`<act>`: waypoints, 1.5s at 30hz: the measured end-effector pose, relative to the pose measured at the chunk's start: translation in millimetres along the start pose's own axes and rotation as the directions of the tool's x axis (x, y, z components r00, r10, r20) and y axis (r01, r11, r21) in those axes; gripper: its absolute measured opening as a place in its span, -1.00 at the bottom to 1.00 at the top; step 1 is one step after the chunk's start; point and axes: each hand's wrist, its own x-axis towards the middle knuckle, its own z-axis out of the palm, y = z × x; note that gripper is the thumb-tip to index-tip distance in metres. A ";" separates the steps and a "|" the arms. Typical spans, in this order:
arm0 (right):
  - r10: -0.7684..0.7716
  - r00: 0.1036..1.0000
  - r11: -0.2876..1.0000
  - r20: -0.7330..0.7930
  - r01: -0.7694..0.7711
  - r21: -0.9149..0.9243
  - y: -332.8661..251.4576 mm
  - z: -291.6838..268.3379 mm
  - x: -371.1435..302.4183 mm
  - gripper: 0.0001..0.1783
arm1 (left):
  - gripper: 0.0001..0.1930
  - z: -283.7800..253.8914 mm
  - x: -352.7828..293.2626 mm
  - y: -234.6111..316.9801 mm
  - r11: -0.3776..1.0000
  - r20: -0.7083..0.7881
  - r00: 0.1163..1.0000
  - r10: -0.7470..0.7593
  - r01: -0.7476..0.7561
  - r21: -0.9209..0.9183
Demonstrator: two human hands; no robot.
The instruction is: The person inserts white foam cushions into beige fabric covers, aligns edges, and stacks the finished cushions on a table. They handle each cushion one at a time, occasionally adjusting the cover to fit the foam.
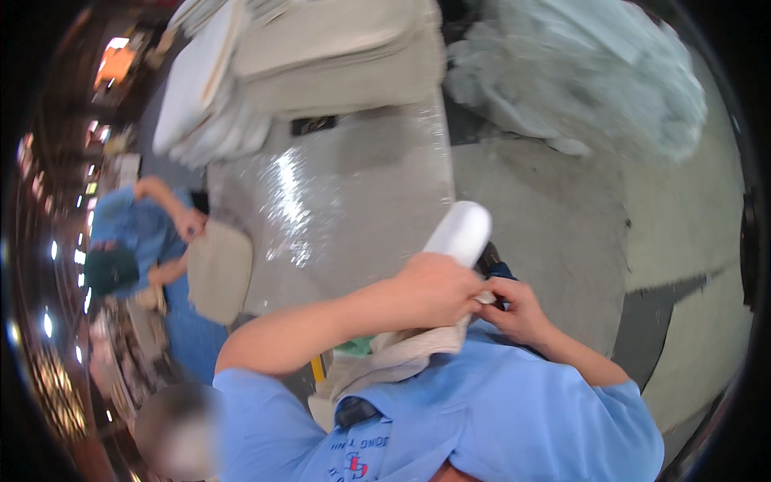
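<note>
In front of my light blue shirt, my left hand [442,285] is closed around a smooth white piece with a rounded end [460,231], which sticks out beyond my knuckles. Beige cloth [401,357] hangs in folds below that wrist, against my body; whether it joins the white piece is hidden. My right hand [520,312] meets the left one, its thumb and fingers pinched at a small pale edge of cloth [485,297]. Something dark shows by the right fingers, too small to make out.
A table with a shiny plastic cover [353,201] stands ahead, bearing stacks of beige pads [337,56] and white pads [197,88]. A heap of clear plastic bags [578,80] lies far right. At left, a co-worker in blue [132,221] holds a beige pad [218,273].
</note>
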 end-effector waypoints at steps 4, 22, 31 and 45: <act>-0.034 0.995 0.998 0.099 0.039 -0.054 6.0 -10.6 4.2 -0.67 | -0.73 0.1 13.6 -5.0 0.998 -0.018 0.998 0.063 -0.062 0.030; 0.076 0.996 0.997 -0.056 -0.074 0.039 19.4 5.0 0.5 -0.78 | -0.62 -0.6 15.6 -28.3 0.993 0.172 0.985 0.027 -0.007 -0.115; 0.002 0.998 0.963 0.061 -0.019 0.269 12.2 10.6 14.8 -0.70 | -0.72 5.0 20.9 -38.5 0.976 -0.119 0.980 0.161 -0.176 -0.127; -0.350 0.935 0.824 -0.065 0.274 -0.496 -11.2 -18.2 25.9 -0.73 | -0.76 -29.6 27.7 -19.9 0.918 -0.025 0.969 0.247 -0.226 0.325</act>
